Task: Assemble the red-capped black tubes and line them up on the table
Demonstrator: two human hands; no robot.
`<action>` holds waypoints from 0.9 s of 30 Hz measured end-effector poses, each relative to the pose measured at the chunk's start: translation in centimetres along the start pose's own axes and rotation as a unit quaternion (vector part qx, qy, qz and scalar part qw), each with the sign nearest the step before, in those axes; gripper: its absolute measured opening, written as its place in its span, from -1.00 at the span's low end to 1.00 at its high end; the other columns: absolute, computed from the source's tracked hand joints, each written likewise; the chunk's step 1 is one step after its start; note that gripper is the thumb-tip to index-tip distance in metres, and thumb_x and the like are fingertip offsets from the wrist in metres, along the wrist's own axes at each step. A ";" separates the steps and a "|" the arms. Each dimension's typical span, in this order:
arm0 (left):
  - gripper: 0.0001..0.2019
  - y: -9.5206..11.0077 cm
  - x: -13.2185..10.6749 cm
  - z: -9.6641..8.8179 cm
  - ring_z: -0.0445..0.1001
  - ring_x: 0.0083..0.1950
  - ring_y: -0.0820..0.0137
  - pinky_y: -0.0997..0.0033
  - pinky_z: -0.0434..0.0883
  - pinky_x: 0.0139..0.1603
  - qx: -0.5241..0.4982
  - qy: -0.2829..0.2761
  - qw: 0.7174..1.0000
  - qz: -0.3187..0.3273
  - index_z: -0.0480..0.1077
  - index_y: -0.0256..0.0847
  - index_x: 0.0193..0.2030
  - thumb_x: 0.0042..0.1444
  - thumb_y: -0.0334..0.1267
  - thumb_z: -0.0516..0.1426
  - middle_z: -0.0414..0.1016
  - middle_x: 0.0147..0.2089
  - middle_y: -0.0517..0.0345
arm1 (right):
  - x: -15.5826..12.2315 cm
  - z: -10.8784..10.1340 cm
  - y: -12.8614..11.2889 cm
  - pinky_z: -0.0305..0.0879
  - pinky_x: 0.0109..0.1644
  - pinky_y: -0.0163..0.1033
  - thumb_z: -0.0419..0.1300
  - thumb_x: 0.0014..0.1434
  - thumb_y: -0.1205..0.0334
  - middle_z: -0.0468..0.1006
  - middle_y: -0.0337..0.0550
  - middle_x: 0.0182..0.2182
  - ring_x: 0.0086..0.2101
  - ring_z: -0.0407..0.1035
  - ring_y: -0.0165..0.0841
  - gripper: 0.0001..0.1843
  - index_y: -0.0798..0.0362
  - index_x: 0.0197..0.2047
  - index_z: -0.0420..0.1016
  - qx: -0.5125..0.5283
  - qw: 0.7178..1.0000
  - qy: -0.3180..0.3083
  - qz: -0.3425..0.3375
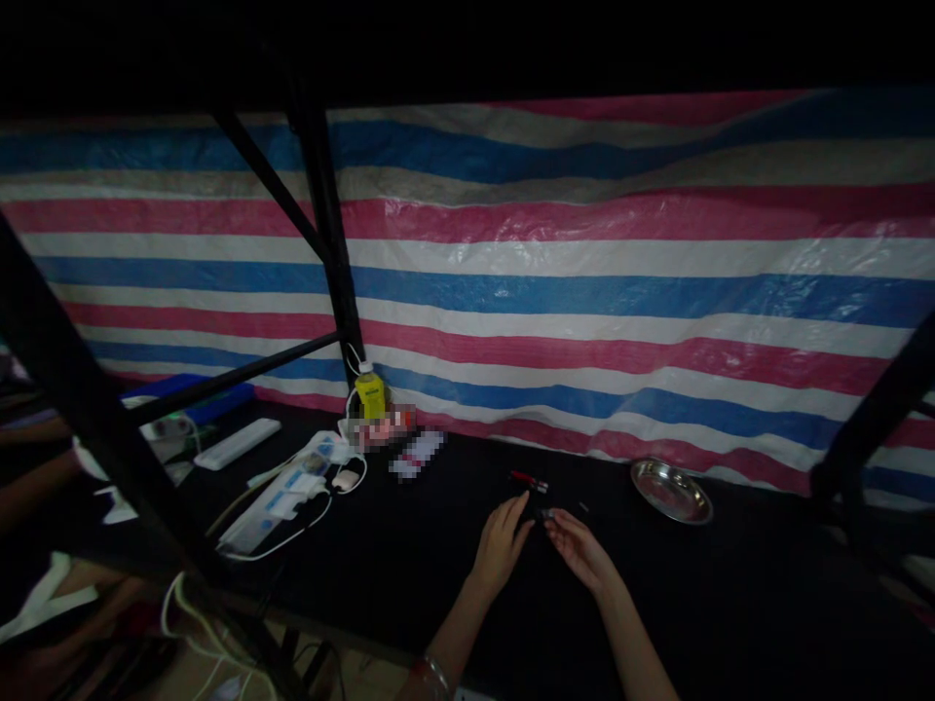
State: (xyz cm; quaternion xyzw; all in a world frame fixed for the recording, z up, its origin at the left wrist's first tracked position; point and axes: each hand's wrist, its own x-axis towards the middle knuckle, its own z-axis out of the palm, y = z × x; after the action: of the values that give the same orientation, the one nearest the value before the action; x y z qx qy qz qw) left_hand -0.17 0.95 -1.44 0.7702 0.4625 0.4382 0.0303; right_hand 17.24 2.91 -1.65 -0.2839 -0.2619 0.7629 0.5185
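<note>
Forearms reach over the table. The right hand pinches a small piece, probably fingertip-held for control; whether the curved left hand grips anything, I cannot tell. Just beyond, toward the back edge, a red-and-silver object lies, seemingly for easy reach.

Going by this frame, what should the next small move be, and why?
Perhaps bring the left hand closer to steady the small greyish piece the right hand appears to pinch: the hands are close but apart, and the piece looks tiny.
</note>
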 end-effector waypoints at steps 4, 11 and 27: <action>-0.65 0.4 0.1 -0.4 0.40 0.02 0.32 0.22 0.42 0.01 0.006 0.020 0.999 0.024 0.20 -0.18 0.14 0.22 -0.22 -0.03 0.41 -0.01 -0.02 | -0.7 0.2 0.0 0.36 -0.33 -0.47 0.38 -0.15 0.33 0.57 -0.14 -0.44 -0.45 0.45 -0.48 -0.75 0.15 -0.33 0.54 -0.004 1.000 0.008 -0.006; -0.73 0.7 0.3 -0.6 0.45 -0.14 0.36 0.30 0.47 -0.12 0.007 0.008 0.999 0.036 0.30 -0.19 0.03 0.22 -0.25 -0.03 0.44 -0.17 0.03 | -0.5 0.1 0.1 0.37 -0.34 -0.44 0.41 -0.18 0.29 0.57 -0.16 -0.45 -0.44 0.46 -0.46 -0.75 0.12 -0.36 0.53 -0.001 0.998 0.055 -0.021; -0.71 -0.1 0.1 0.2 0.39 -0.06 0.39 0.35 0.44 -0.05 -0.041 0.002 0.998 0.038 0.32 -0.16 0.02 0.22 -0.39 -0.08 0.38 -0.10 0.03 | -0.4 0.3 0.2 0.40 -0.20 -0.33 0.46 -0.34 0.16 0.59 -0.07 -0.38 -0.37 0.47 -0.36 -0.58 0.17 -0.35 0.57 -0.051 0.992 0.104 -0.050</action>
State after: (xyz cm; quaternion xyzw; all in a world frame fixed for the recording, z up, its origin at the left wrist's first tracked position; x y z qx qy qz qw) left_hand -0.09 1.21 -1.54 0.7843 0.4148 0.4593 0.0437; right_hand 17.04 2.45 -1.56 -0.3740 -0.2590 0.6880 0.5654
